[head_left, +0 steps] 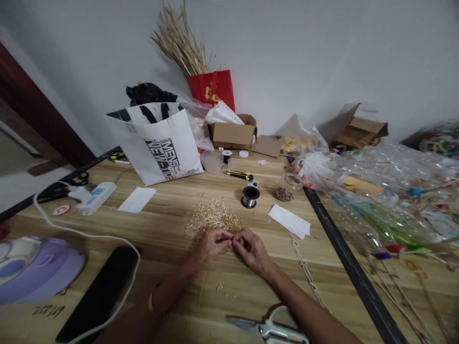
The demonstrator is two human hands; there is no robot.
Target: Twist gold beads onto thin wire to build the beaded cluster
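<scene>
Your left hand (215, 240) and right hand (253, 249) meet low on the wooden surface (172, 193), fingertips almost touching. The thumb and forefinger of each are bent in close, but you cannot tell whether they pinch anything (whatever may sit there is too small to make out). Taking the place where they meet as the centre of a clock, the pile of beads (214, 216), gold and clear, lies at 11 o'clock, just beside your left fingers. A few loose beads (230, 295) lie at 6 o'clock.

At 1 o'clock stands the black spool (250, 197) of thin wire, and at 12, farther off, lies the yellow and black knife (238, 175). Between 1 and 2 o'clock you have the clear jar (289, 185), with small coloured pieces at its bottom. Of the 2 white papers, 1 (289, 221) lies at 2 o'clock and 1 (136, 199) at 10. The scissors (266, 329) rest at 5 o'clock, near your right forearm.
</scene>
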